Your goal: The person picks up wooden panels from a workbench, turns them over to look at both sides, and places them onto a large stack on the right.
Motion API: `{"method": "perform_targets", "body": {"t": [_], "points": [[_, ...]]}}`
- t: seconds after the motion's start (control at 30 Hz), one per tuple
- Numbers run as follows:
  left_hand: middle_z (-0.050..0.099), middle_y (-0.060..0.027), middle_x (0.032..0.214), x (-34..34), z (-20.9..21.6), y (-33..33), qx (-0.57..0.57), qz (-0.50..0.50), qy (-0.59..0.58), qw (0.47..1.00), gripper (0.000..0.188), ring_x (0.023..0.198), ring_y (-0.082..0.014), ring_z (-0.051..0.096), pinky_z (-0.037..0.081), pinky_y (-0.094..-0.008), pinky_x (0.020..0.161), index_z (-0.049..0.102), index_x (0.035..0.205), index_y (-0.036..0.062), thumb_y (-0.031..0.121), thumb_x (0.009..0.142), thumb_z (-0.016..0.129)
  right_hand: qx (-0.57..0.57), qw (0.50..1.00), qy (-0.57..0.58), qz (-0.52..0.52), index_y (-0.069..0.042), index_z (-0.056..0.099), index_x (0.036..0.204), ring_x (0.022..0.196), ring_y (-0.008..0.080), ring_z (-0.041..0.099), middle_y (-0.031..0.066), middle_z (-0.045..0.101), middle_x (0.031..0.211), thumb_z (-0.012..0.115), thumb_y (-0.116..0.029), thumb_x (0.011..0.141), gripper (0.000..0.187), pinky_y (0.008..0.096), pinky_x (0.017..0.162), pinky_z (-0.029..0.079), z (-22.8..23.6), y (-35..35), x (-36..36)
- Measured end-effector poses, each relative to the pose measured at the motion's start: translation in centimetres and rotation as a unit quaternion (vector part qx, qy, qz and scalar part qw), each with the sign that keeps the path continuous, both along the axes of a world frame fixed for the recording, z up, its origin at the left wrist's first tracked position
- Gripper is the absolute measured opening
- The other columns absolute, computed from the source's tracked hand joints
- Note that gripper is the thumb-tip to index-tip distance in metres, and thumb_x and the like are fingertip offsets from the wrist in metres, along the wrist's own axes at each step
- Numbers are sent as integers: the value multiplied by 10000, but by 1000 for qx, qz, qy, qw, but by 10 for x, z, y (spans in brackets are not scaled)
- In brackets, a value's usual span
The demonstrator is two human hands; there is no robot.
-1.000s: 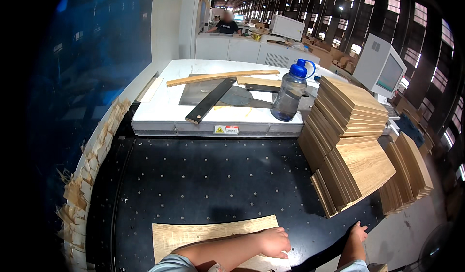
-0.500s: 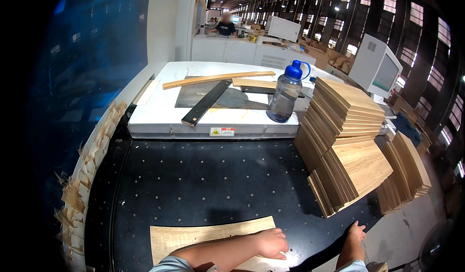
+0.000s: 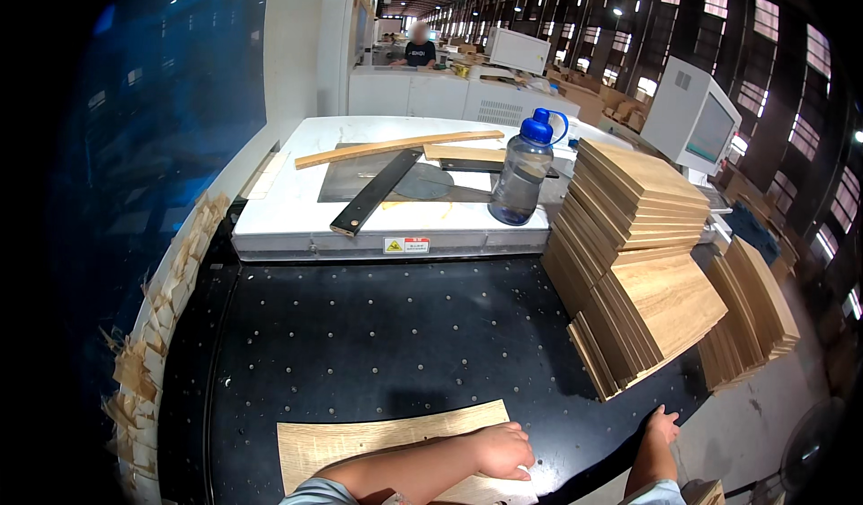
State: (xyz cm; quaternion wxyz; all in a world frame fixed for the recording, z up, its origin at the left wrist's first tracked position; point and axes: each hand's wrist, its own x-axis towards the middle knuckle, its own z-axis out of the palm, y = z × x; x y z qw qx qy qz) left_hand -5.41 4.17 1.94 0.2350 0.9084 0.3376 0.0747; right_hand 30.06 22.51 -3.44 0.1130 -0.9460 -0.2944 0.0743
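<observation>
A light wood-grain panel (image 3: 378,433) lies on the black table near its front edge. Across it reaches my left forearm, and my left hand (image 3: 503,451) rests on the panel's right part with its fingers curled. A small white bit shows under those fingertips, too little of it to name. My right hand (image 3: 663,426) lies at the table's right edge, apart from the panel, fingers loosely extended and holding nothing visible. Beyond it, a tall stack of wood-grain boards (image 3: 643,303) stands on the table, its lower boards leaning on edge.
More boards (image 3: 751,312) stand right of the stack. At the back, a white machine top (image 3: 297,222) bears wood strips (image 3: 395,148), a black bar (image 3: 376,192) and a blue-capped water bottle (image 3: 521,177). Frayed edging (image 3: 148,361) lines the left side. A person (image 3: 420,51) is far off.
The view has shifted slightly, moving the background a little to the left. Both hands and the panel stay in practically the same place.
</observation>
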Motion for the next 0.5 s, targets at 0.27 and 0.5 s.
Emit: {"method": "perform_targets", "body": {"t": [0.27, 0.5], "points": [[606, -24, 841, -1, 7, 2, -17, -7, 8, 1000, 295, 927, -212, 521, 335, -343, 902, 644, 870, 127, 395, 863, 519, -3, 1000, -2, -1, -147, 290, 1383, 1155, 411, 428, 316, 345, 1282, 446, -519, 861, 660, 463, 953, 376, 2, -3, 0], [613, -24, 888, -2, 7, 0, -21, 11, 11, 1000, 290, 953, -198, 519, 325, -338, 918, 646, 919, 131, 386, 858, 524, 8, 1000, 6, -1, -153, 304, 1367, 1145, 391, 430, 280, 364, 1266, 462, -502, 861, 634, 463, 929, 398, 8, -3, -10]]}}
